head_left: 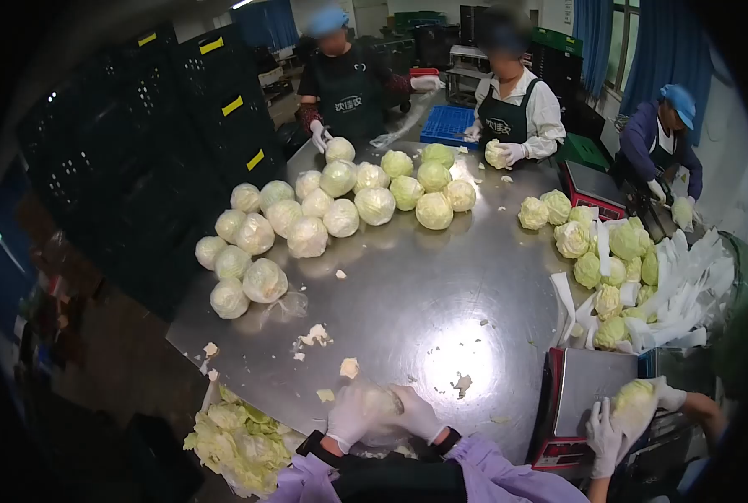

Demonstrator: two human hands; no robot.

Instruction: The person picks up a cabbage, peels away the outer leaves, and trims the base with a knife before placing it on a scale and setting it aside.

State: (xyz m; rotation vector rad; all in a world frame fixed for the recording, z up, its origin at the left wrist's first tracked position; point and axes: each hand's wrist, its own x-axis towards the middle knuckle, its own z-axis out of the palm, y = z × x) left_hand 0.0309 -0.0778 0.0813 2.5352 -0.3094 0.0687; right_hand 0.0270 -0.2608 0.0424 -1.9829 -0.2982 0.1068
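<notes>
At the near edge of the metal table [374, 285], my left hand [351, 415] and my right hand [418, 413], both in white gloves, close round a pale cabbage [380, 407] in clear film from its two sides. Small leaf scraps [350, 367] lie just beyond my hands. Farther off, a curved group of wrapped cabbages [307, 237] rests on the table, the nearest one [265, 281] beside loose clear film [290, 304]. Greener cabbages [433, 210] stand to the right of that group.
Trimmed leaves [238, 440] fill a container below the left edge. Cabbages and white netting [684, 277] heap at the right, between two red scales [594, 390]. A co-worker's gloved hands [613, 432] hold a cabbage near the closer scale. Three co-workers stand across the table.
</notes>
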